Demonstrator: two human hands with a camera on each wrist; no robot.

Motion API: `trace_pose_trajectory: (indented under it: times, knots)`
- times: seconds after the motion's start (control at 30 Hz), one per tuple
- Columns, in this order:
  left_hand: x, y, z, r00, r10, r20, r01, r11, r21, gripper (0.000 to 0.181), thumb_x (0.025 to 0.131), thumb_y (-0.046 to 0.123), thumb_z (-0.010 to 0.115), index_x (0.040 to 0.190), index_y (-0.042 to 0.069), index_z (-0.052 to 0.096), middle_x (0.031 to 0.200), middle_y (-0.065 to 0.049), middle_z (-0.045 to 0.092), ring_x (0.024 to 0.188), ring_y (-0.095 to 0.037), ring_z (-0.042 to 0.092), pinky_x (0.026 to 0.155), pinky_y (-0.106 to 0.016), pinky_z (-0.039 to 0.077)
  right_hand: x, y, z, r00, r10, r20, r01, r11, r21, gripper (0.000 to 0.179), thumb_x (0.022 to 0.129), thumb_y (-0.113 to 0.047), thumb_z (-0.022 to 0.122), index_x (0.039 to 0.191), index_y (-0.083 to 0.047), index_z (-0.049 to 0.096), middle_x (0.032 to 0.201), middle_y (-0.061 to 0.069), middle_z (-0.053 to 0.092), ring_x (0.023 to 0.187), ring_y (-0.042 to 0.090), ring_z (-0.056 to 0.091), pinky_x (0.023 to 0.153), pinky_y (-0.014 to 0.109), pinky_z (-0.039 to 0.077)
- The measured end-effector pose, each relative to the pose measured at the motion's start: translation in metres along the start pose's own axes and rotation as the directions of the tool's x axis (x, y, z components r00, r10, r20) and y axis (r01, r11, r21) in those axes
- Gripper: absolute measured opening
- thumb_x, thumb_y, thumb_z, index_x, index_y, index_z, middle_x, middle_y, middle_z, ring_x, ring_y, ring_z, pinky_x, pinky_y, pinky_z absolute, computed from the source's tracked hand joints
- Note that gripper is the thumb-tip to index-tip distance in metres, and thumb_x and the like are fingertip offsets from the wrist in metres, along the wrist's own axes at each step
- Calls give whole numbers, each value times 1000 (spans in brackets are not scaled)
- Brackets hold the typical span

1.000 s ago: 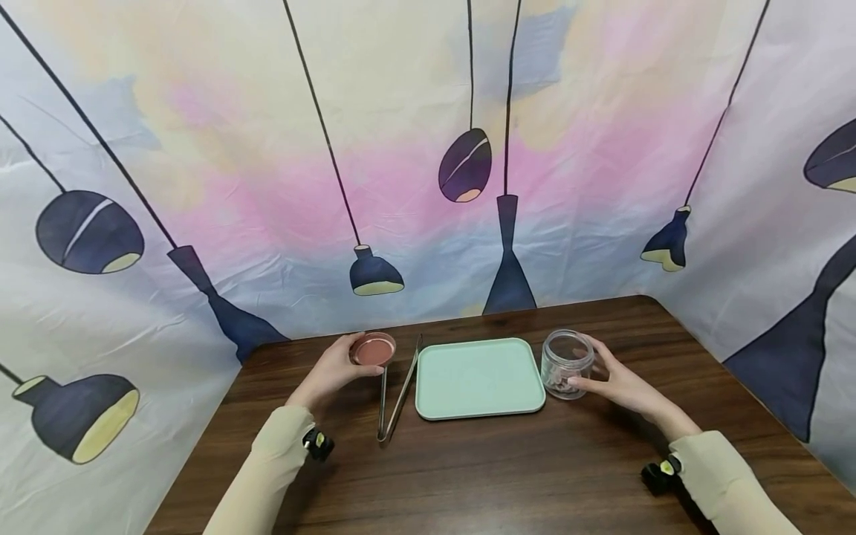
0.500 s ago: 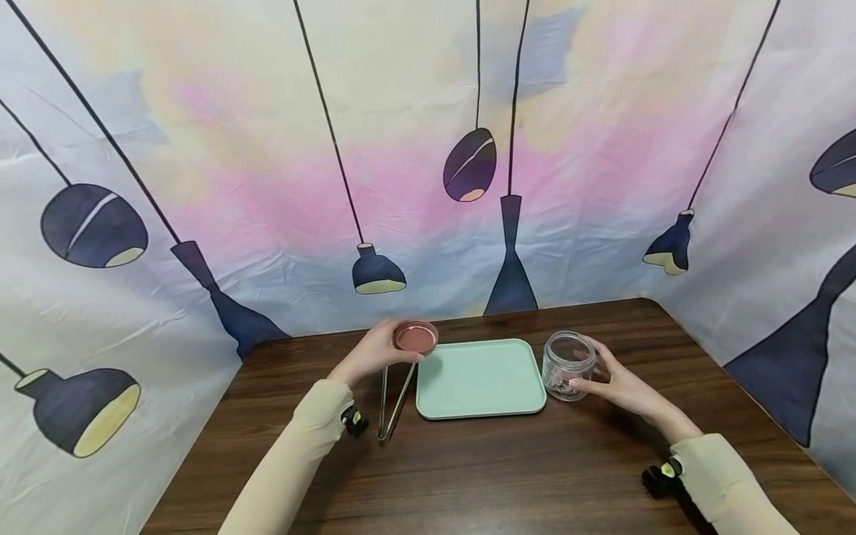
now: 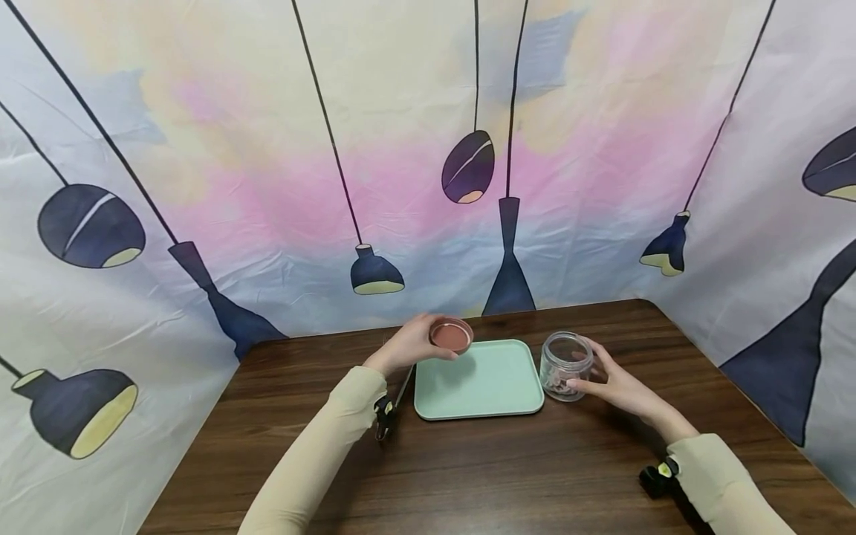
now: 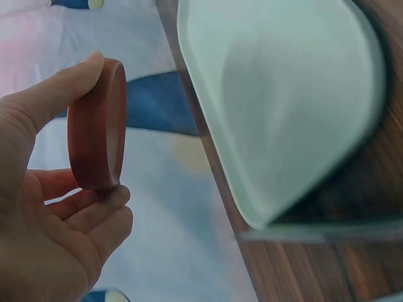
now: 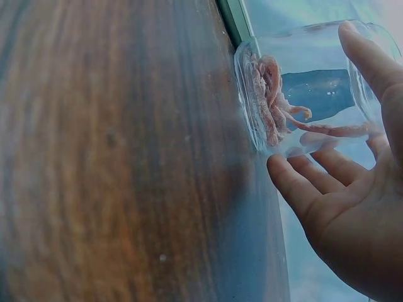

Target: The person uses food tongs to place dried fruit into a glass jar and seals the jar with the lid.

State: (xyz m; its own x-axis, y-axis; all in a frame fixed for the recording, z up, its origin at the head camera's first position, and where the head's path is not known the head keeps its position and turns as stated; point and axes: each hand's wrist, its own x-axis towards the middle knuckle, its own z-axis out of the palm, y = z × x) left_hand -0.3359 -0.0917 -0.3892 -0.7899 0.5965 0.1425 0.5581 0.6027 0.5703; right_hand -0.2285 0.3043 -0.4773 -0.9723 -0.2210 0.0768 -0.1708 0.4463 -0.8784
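My left hand (image 3: 413, 345) pinches a round reddish-brown jar lid (image 3: 451, 336) by its edge, thumb on one side and fingers on the other. The lid hangs in the air over the back left of a pale green tray (image 3: 498, 386); its hollow side faces up in the head view. In the left wrist view the lid (image 4: 91, 129) appears edge-on. My right hand (image 3: 622, 385) holds a clear, open-topped jar (image 3: 565, 362), thumb and fingers around its side. Pinkish, twisted dried strips (image 5: 272, 104) lie mostly at its bottom, and one longer strip reaches towards the mouth.
Metal tongs (image 3: 405, 384) lie left of the tray, mostly hidden behind my left forearm. The jar stands close to the tray's right edge. A printed cloth (image 3: 428, 245) hangs behind the dark wooden table (image 3: 508, 475).
My left hand has carried the lid to the right, from beside the tongs to over the tray. Its forearm now covers most of the tongs. My right hand and the jar stay in place.
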Motion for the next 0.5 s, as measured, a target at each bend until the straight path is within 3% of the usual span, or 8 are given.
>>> trace_pose_trajectory:
  times: [0.23, 0.5]
  knots:
    - [19, 20, 12, 999, 24, 24, -25, 999, 46, 73, 79, 36, 88, 139, 11, 57, 122, -4, 59, 110, -19, 56, 90, -38, 50, 0, -2, 2, 1000, -8, 0, 7, 1000, 11, 95, 96, -29, 72, 163, -19, 6, 158, 31, 27, 143, 57, 20, 104, 72, 30]
    - [33, 54, 19, 995, 59, 80, -65, 995, 77, 77, 81, 37, 86, 144, 9, 53, 134, -10, 55, 116, -24, 55, 91, -39, 50, 0, -3, 1, 1000, -9, -7, 9, 1000, 9, 95, 95, -31, 73, 162, -16, 7, 157, 30, 28, 145, 54, 19, 106, 71, 28]
